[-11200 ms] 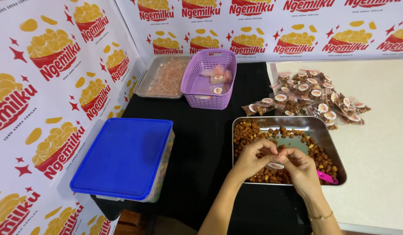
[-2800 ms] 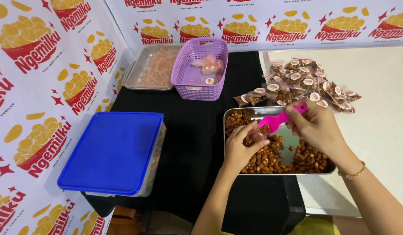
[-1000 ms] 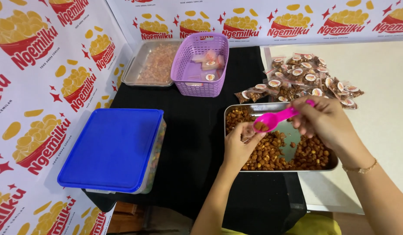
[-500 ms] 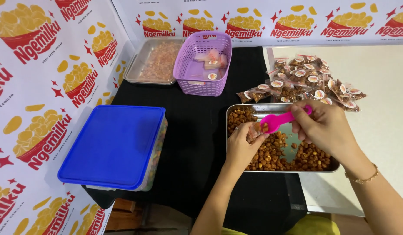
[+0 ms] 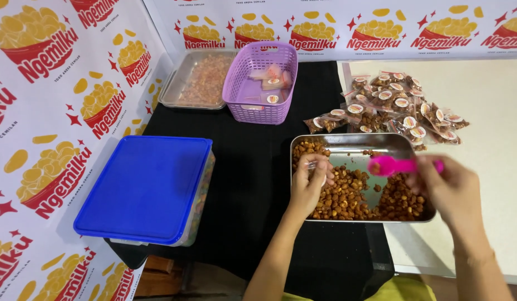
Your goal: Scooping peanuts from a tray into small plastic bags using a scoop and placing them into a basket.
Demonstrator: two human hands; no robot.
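Observation:
A metal tray of brown coated nuts lies on the black tablecloth in front of me. My left hand hovers over the tray's left part, fingers pinched on a small clear plastic bag that is mostly hidden by them. My right hand is over the tray's right side and grips a pink plastic spoon held level, its bowl pointing left, apart from the left hand.
A pile of filled, sealed snack packets lies behind the tray. A purple basket and another metal tray stand at the back. A blue-lidded plastic box sits at the left, near the table's front edge.
The pink spoon has drawn away to the right from my left hand, where its bowl was close to the bag half a second ago. My left hand has stayed over the tray.

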